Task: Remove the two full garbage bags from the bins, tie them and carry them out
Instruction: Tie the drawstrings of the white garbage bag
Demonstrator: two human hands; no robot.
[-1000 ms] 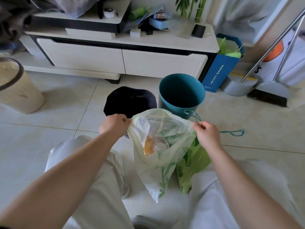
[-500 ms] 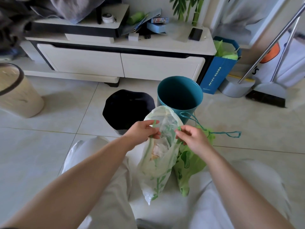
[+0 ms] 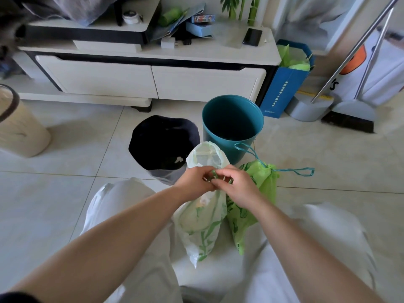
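Head view looks down on a tiled floor (image 3: 65, 193), and I take the teal bin (image 3: 232, 125) as the landmark. It stands empty, and just to its left stands the black bin (image 3: 164, 147), which has only some small scraps at the bottom. In front of the teal bin, near the person's knees, the green garbage bag (image 3: 258, 193) lies already closed, and its blue drawstring (image 3: 290, 170) trails over the floor beside the bin. Left of it and touching it is the pale printed garbage bag (image 3: 203, 224), thin and half transparent, so paper waste shows through; its top part stands up loose above the hands. The left hand (image 3: 194, 182) and the right hand (image 3: 237, 185) meet at the neck of this bag, both with fingers pressed together, pinching the green handle strips. I judge the knot is not yet made. The film looks weak: a hard pull could tear the strips, or a loose knot may open during carrying.
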